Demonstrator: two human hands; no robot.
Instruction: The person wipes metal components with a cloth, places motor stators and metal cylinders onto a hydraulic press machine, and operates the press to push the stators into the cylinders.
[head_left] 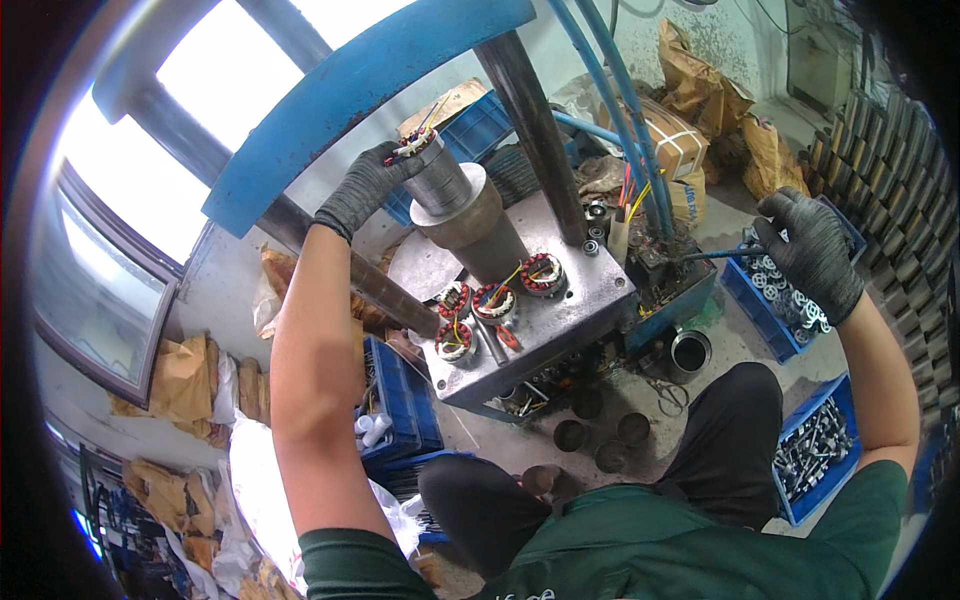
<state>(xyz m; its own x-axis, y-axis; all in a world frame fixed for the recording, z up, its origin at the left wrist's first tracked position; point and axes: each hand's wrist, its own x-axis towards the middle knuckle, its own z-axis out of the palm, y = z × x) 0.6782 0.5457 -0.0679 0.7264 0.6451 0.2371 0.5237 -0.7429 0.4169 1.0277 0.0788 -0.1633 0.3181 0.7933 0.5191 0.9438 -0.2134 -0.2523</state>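
My left hand [372, 188], in a dark grey glove, is at the upper edge of a cylindrical metal motor stator [442, 178], its fingers curled over the windings and wires on top. The stator stands upright on a pale ring [472, 207] over a thick steel post [490, 240] of the press. My right hand [812, 255], gloved alike, is closed at the end of a dark lever [722, 254]. Several wound stators with red and white coils, one of them here [541, 275], sit on the press's metal table [590, 300], beside a red-handled tool [507, 337].
The blue press beam [370, 95] and dark columns [530, 130] frame the work. Blue crates of metal parts [815, 450] stand at the right, with stacked metal cylinders [880, 160] behind. A metal can [690, 352] and scissors [668, 397] are on the floor.
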